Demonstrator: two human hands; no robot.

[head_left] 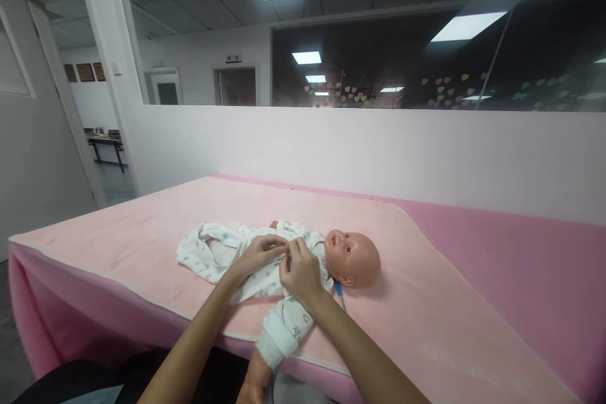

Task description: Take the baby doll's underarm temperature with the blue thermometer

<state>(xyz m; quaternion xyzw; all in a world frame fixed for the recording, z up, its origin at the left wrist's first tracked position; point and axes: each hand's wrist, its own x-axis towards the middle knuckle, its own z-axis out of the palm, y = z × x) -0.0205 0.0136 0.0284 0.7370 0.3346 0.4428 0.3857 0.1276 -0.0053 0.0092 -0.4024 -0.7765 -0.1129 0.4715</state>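
A baby doll (362,260) lies on its back on the pink-covered table, head to the right, in a white printed garment (269,281). My left hand (262,254) rests over the garment's front, its fingers bent at the cloth on the doll's chest. Beside it, my right hand (299,270) pinches at the same spot, fingertips nearly touching the left ones. What the fingertips hold is too small to make out. The doll's near arm (257,374) sticks out of its sleeve over the table's front edge. A blue item (338,288) shows beside the doll's neck.
The table's peach cover (142,227) lies over a brighter pink cloth (530,252). A white wall (360,151) with windows above stands behind the table. At the left is a doorway with a further table (106,138) beyond it.
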